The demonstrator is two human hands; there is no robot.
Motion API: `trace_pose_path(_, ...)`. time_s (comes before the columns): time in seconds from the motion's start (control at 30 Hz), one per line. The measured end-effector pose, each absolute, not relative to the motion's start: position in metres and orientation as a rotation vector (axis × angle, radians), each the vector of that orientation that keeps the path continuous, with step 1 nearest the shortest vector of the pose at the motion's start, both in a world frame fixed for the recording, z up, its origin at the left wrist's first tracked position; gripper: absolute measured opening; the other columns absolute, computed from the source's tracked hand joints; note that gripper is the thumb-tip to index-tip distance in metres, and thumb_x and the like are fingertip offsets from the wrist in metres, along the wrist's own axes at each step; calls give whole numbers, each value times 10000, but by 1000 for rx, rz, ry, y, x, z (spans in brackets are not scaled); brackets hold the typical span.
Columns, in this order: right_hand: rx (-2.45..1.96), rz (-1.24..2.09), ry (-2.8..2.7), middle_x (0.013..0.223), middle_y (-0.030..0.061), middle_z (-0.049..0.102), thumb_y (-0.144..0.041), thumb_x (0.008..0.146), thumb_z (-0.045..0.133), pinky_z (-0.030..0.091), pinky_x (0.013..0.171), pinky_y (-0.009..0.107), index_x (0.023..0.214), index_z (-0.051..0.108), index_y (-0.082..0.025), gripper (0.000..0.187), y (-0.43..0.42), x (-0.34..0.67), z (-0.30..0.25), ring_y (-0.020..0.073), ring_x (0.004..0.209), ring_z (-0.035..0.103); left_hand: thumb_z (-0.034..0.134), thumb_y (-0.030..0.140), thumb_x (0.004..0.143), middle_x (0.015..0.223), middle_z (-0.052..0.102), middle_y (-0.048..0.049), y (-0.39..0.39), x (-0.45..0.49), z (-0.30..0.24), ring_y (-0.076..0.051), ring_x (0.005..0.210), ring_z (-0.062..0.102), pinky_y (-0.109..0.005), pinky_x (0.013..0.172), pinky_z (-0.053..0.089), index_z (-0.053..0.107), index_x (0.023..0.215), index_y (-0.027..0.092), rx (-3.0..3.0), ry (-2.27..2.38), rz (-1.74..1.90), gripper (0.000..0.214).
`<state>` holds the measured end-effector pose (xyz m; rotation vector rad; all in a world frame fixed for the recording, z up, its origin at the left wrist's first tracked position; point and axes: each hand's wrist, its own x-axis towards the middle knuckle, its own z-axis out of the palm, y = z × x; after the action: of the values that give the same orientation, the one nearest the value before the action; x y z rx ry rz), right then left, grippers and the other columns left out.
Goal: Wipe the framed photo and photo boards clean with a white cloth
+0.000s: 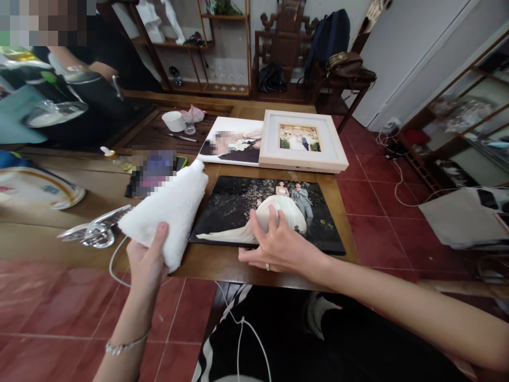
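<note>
My left hand grips a folded white towel, thumb on top, holding it up above the table's near edge. Beside it a dark wedding photo panel lies flat on the table. On the panel's near edge rests my right hand, its fingers spread over the pale dress in the picture and its thumb at the edge. Behind the panel lie a white-edged photo print and a light wooden picture frame, which overlaps the print's right side.
A clear plastic hair claw, a phone and a dropper bottle lie on the left of the wooden table. Farther back stands a white cup. Another person is at the far left. A white cable hangs near my lap.
</note>
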<state>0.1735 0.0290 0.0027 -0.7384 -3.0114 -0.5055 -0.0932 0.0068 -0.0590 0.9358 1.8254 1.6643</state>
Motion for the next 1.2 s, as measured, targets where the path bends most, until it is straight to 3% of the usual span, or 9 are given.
trace_pose_path(0.17, -831, -573, -2927, 1354, 110, 577, -140, 959, 421, 558, 756, 581, 1213, 440, -423, 380, 30, 174, 12, 330, 1030, 676, 745, 450, 714, 1226, 653, -167, 7, -95, -63, -352, 1221, 549, -426, 1026, 465, 623, 1111, 64, 889, 1774, 1724, 567)
trace_pose_path(0.3, -845, -553, -2835, 1280, 120, 620, -110, 949, 433, 582, 776, 552, 1448, 184, -483, 671, 27, 180, 25, 308, 1019, 684, 729, 451, 726, 1159, 684, -164, 7, -98, -68, -344, 1167, 590, -420, 1005, 474, 642, 1079, 56, 937, 1823, 1730, 536)
trace_pose_path(0.47, -931, -232, -2713, 1302, 136, 605, -134, 960, 358, 560, 918, 526, 1389, 447, -216, 445, 28, 193, 59, 313, 1124, 634, 692, 419, 735, 964, 727, -111, 2, -96, -63, -314, 1006, 654, -400, 913, 519, 681, 942, 72, 1135, 2020, 1548, 405)
trace_pose_path(0.63, -1060, 12, -2249, 1211, 3, 644, -190, 935, 459, 587, 895, 389, 1370, 417, -342, 463, 20, 215, 87, 220, 1028, 666, 688, 420, 727, 890, 724, -83, -1, -88, -58, -287, 911, 665, -397, 863, 531, 678, 837, 125, 1267, 2060, 1463, 315)
trace_pose_path(0.77, -1276, -196, -1545, 982, 49, 622, -270, 800, 697, 574, 804, 398, 1164, 571, -243, 387, 13, 222, 75, 215, 809, 652, 612, 414, 809, 1070, 698, -108, 1, -82, -58, -280, 1072, 632, -388, 974, 473, 643, 1020, 140, 1533, 2022, 1446, 347)
trace_pose_path(0.97, -1041, 324, -1094, 959, 14, 567, -173, 728, 732, 511, 909, 402, 987, 499, -223, 352, 21, 210, 41, 189, 933, 614, 547, 228, 860, 957, 691, -120, -11, -49, -49, -300, 1107, 614, -431, 960, 487, 437, 635, 233, 1985, 1955, 1273, 251)
trace_pose_path(1.03, -1073, 433, -1006, 917, -3, 559, -188, 757, 704, 536, 875, 412, 974, 459, -238, 331, 25, 205, 32, 183, 904, 625, 525, 153, 878, 1322, 561, -144, -20, -22, -42, -298, 1341, 431, -478, 1068, 412, 451, 721, 233, 2095, 1785, 1196, 191)
trace_pose_path(1.1, -1130, 504, -936, 916, 2, 567, -226, 788, 674, 553, 849, 432, 961, 429, -248, 301, 28, 202, 24, 188, 886, 639, 566, 200, 887, 1577, 214, -155, -29, 8, -33, -333, 1460, 188, -578, 1135, 304, 472, 849, 218, 2163, 1632, 1150, 103)
trace_pose_path(1.2, -1171, 543, -900, 1000, 38, 592, -261, 796, 666, 549, 873, 469, 985, 414, -256, 315, 29, 198, 13, 210, 934, 652, 728, 385, 780, 1599, -56, -199, -36, 47, -26, -433, 1457, 4, -724, 1111, 194, 470, 1012, 186, 2271, 1488, 1090, 399)
